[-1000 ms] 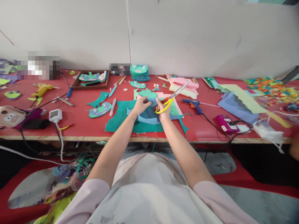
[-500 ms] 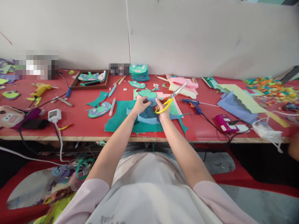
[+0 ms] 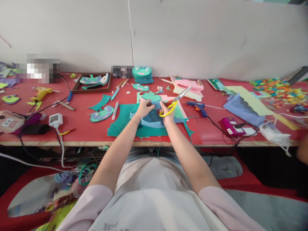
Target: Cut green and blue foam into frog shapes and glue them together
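My left hand [image 3: 144, 109] pinches the left side of a small light blue piece of felt or foam sheet [image 3: 157, 105]. On its right side, the thumb of my right hand [image 3: 168, 119] presses against the same piece. Yellow-handled scissors [image 3: 183, 93] also hang in my right hand, blades pointing up and to the right, away from the blue piece. Below both hands lies a blue offcut [image 3: 152, 124] with a curved edge, on top of a dark teal sheet [image 3: 121, 117]. Behind the fingers is a green rounded cutout [image 3: 150, 96].
Finished frog-like faces [image 3: 102, 114] lie to the left, with a stack of them [image 3: 143, 75] by the wall. A blue glue gun [image 3: 199, 108] and purple power socket [image 3: 232, 127] sit at right, their cords crossing the table. A wooden tray [image 3: 91, 91] and yellow glue gun [image 3: 42, 93] stand left.
The whole view has shifted very slightly. Both hands keep the same hold on the blue piece and the scissors.
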`<control>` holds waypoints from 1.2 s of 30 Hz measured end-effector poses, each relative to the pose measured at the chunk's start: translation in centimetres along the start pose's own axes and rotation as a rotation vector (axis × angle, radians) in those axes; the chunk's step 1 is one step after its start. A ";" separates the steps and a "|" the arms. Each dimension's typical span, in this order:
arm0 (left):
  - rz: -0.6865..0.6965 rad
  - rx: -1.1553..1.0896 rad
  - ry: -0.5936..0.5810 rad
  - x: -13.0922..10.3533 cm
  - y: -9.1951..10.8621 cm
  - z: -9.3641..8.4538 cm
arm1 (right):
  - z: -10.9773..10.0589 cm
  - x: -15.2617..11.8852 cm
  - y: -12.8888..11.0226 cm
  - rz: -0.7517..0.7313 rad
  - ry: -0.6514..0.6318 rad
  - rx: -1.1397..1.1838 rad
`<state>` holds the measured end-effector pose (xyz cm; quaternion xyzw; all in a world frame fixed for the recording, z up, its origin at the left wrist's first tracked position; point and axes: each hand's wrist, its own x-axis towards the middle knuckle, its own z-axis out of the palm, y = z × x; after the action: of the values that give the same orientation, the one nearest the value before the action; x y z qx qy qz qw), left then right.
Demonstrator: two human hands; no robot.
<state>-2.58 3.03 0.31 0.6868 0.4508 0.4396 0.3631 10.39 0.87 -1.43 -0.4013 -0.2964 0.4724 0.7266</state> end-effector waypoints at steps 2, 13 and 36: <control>-0.007 0.007 0.008 0.1 -0.1 -0.1 | 0.0 0.1 0.0 -0.010 -0.001 -0.012; -0.001 -0.034 0.018 0.1 -0.3 -0.1 | -0.1 0.0 0.2 -0.021 -0.021 -0.063; -0.009 -0.042 0.129 0.3 -0.9 -0.2 | 0.5 -0.4 0.1 0.040 -0.060 -0.124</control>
<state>-2.94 3.62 -0.32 0.6473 0.4670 0.4906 0.3497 9.81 0.72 -1.27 -0.4372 -0.3387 0.4794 0.6814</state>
